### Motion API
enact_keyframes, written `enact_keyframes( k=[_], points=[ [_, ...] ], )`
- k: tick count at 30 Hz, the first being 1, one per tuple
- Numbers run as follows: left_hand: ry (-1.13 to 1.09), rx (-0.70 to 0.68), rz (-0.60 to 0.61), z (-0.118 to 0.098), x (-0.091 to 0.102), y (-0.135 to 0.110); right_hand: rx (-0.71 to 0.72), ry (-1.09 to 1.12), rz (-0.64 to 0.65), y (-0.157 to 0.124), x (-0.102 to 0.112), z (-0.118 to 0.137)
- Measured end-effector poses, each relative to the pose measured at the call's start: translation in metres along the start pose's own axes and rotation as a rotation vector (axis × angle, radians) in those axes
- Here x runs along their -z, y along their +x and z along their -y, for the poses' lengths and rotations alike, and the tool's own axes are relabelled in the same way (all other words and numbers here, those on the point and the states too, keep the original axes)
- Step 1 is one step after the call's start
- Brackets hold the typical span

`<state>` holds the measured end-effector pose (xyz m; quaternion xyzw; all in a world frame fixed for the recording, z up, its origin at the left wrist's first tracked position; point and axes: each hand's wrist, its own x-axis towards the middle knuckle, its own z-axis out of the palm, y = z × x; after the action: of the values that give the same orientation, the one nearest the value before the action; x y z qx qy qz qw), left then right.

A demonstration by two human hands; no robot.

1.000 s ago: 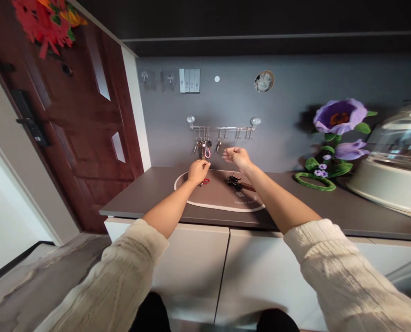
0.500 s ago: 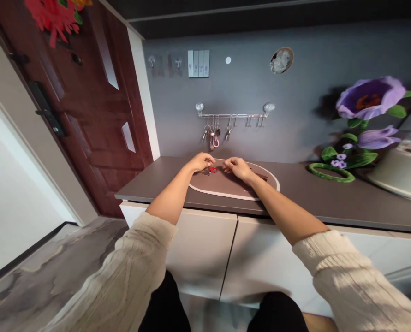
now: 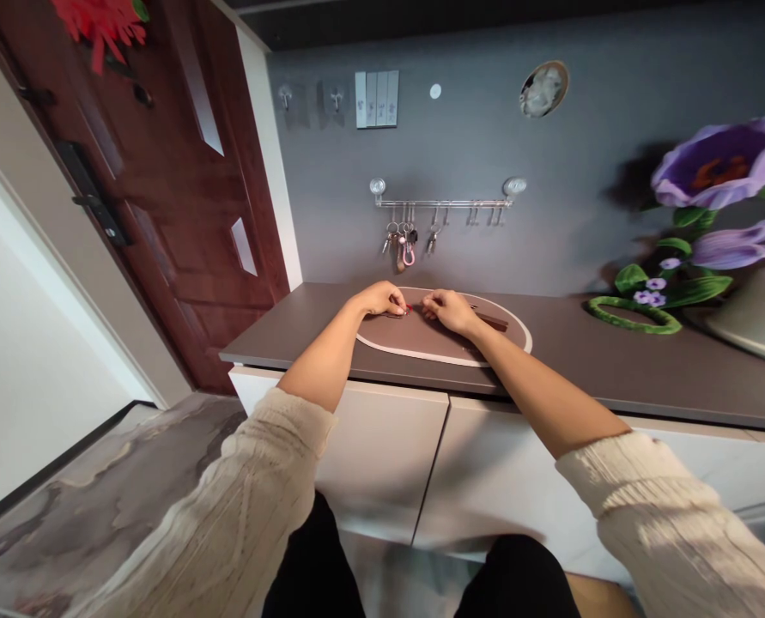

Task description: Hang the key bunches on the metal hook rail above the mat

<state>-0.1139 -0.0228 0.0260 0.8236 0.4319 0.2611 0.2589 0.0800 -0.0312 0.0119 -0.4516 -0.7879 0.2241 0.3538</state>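
An oval brown mat (image 3: 421,343) with a pale rim lies on the dark countertop (image 3: 588,369). Over its far left part my left hand (image 3: 379,299) is closed on a small bunch of keys with a red ring (image 3: 408,308). My right hand (image 3: 450,310) sits just right of it, fingers pinched at the same red piece. Behind my right hand a dark bunch with a brown strap (image 3: 493,322) lies on the mat, mostly hidden. On the wall above, a chrome hook rail (image 3: 445,202) carries several keys (image 3: 405,242) at its left end.
A dark red door (image 3: 163,180) with a black handle stands at the left. Purple fabric flowers (image 3: 710,206) with a green ring base sit at the right, beside a pale appliance (image 3: 759,318). White cupboard doors (image 3: 382,463) are below the countertop. Light switches (image 3: 376,99) are on the wall.
My right hand came down from near the hook rail to the mat and met my left hand at the red-ringed keys. The view shifted left and closer.
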Motion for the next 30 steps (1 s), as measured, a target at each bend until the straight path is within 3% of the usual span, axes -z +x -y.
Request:
enact_keyframes(
  k=[13,23,30],
  points=[
    [-0.136,-0.019,-0.145,-0.007,-0.008,0.002,0.023,-0.019,0.006,-0.003,0.0,0.0],
    [-0.42,0.007,-0.2,-0.016,-0.014,0.003,0.015,0.162,0.049,-0.001,-0.003,-0.001],
    [-0.569,0.039,-0.217,-0.022,-0.017,0.003,0.03,0.266,-0.02,-0.002,-0.002,0.003]
  ],
)
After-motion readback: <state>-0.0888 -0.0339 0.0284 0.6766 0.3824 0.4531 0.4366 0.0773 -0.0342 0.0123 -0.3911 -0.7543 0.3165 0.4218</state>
